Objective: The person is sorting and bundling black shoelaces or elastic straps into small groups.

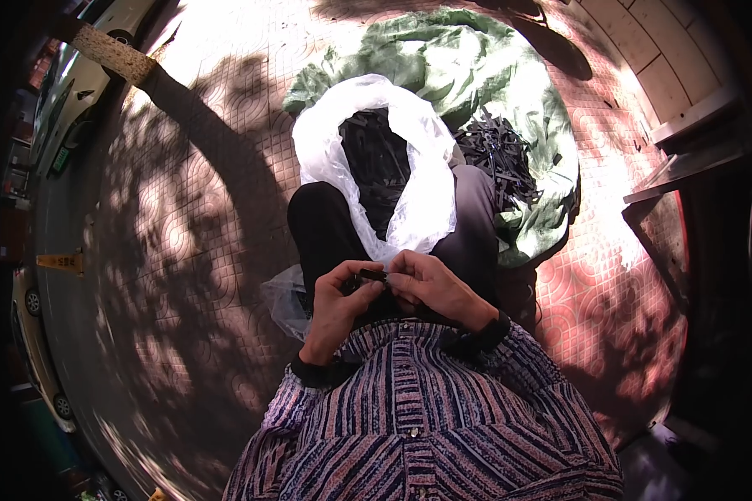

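Observation:
Close together above my lap, my left hand (340,302) and my right hand (433,284) pinch a small dark strip-like piece (371,274) between their fingertips. Its exact kind is too small to make out. Just beyond my hands, a white plastic bag (430,204) stands between my knees with its mouth rolled wide. Many flat black strips (376,159) lie inside it. To the right of the bag, a heap of thin black strips (497,154) rests in a large green woven sack (547,108) with its sides folded down.
A clear plastic bag (286,302) lies by my left thigh. Patterned paving (200,334) surrounds me, with a tree trunk (113,54) at the far left. Parked cars (71,108) line the left side. A ledge and wall (677,67) stand at the right.

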`<action>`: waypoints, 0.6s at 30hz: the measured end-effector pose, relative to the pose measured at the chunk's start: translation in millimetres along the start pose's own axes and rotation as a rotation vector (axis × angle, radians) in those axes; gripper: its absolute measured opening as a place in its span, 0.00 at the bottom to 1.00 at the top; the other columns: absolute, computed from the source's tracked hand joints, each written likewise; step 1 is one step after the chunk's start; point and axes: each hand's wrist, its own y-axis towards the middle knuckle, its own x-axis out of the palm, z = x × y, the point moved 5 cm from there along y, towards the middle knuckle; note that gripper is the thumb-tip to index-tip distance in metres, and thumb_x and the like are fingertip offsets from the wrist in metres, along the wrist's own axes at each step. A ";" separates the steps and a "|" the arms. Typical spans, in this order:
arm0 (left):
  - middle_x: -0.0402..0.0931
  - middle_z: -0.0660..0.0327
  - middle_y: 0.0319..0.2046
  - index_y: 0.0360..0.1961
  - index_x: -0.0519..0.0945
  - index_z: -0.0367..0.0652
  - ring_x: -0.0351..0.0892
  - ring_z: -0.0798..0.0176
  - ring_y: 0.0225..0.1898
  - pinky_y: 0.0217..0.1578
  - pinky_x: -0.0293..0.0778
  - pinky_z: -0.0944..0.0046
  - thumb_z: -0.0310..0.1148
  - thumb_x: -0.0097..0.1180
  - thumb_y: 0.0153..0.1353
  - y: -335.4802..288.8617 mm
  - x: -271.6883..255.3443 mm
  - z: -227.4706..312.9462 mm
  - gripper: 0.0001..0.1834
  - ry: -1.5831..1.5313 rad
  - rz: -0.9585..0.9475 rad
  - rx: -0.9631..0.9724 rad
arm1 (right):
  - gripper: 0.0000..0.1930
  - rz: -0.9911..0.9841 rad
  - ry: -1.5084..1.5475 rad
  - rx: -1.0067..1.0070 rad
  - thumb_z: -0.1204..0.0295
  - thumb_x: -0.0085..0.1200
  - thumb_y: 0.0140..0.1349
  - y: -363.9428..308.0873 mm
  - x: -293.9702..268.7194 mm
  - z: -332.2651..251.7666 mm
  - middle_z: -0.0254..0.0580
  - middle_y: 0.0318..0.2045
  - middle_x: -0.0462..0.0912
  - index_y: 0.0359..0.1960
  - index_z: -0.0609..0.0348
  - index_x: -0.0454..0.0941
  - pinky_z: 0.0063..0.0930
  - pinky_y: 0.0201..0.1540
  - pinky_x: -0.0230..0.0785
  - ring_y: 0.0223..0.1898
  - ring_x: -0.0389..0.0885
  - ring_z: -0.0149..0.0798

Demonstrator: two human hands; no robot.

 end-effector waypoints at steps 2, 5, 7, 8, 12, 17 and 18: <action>0.75 0.69 0.28 0.39 0.77 0.37 0.69 0.79 0.29 0.30 0.66 0.78 0.24 0.57 0.54 -0.4 -2.0 -5.3 0.10 -0.081 -0.029 -0.074 | 0.11 -0.045 0.118 0.015 0.70 0.43 0.64 -1.6 5.6 -3.7 0.34 0.24 0.73 0.40 0.67 0.70 0.19 0.31 0.63 0.25 0.68 0.25; 0.74 0.69 0.27 0.39 0.77 0.37 0.68 0.79 0.27 0.29 0.65 0.78 0.25 0.58 0.55 -0.6 1.7 -1.9 0.10 -0.125 -0.100 -0.050 | 0.13 0.018 0.094 -0.161 0.68 0.41 0.66 -6.1 10.9 -25.0 0.30 0.24 0.70 0.44 0.66 0.69 0.15 0.28 0.61 0.24 0.66 0.22; 0.75 0.68 0.27 0.39 0.77 0.36 0.69 0.79 0.28 0.30 0.66 0.78 0.25 0.58 0.55 1.4 -0.3 -7.3 0.10 -0.110 -0.103 -0.040 | 0.14 -0.041 0.004 -0.135 0.67 0.42 0.66 -5.1 12.8 -29.9 0.28 0.24 0.68 0.45 0.65 0.70 0.12 0.25 0.58 0.24 0.65 0.19; 0.76 0.67 0.28 0.38 0.77 0.35 0.70 0.78 0.28 0.31 0.67 0.77 0.25 0.57 0.55 2.4 -0.7 -8.6 0.09 -0.094 -0.107 -0.032 | 0.14 -0.041 0.005 -0.134 0.67 0.42 0.66 -4.3 11.6 -28.5 0.28 0.24 0.68 0.45 0.65 0.70 0.12 0.25 0.58 0.24 0.65 0.19; 0.77 0.64 0.29 0.38 0.77 0.34 0.73 0.76 0.31 0.34 0.69 0.76 0.24 0.57 0.55 2.0 7.8 -9.9 0.09 -0.143 -0.092 -0.029 | 0.14 -0.035 0.339 0.063 0.64 0.47 0.64 1.2 4.7 0.3 0.27 0.23 0.69 0.41 0.63 0.72 0.09 0.19 0.53 0.19 0.63 0.18; 0.78 0.62 0.32 0.38 0.76 0.34 0.75 0.74 0.33 0.37 0.72 0.74 0.23 0.56 0.56 1.6 10.1 -16.5 0.08 -0.091 -0.090 0.066 | 0.14 0.009 0.534 0.141 0.65 0.53 0.60 2.4 3.4 10.0 0.29 0.20 0.70 0.38 0.63 0.69 0.09 0.15 0.51 0.15 0.63 0.18; 0.78 0.62 0.32 0.38 0.76 0.34 0.75 0.74 0.33 0.37 0.72 0.74 0.23 0.56 0.56 1.5 10.3 -17.0 0.08 -0.092 -0.089 0.065 | 0.14 0.042 0.553 0.094 0.67 0.55 0.59 2.3 1.5 8.3 0.30 0.19 0.70 0.37 0.63 0.67 0.09 0.14 0.51 0.15 0.64 0.18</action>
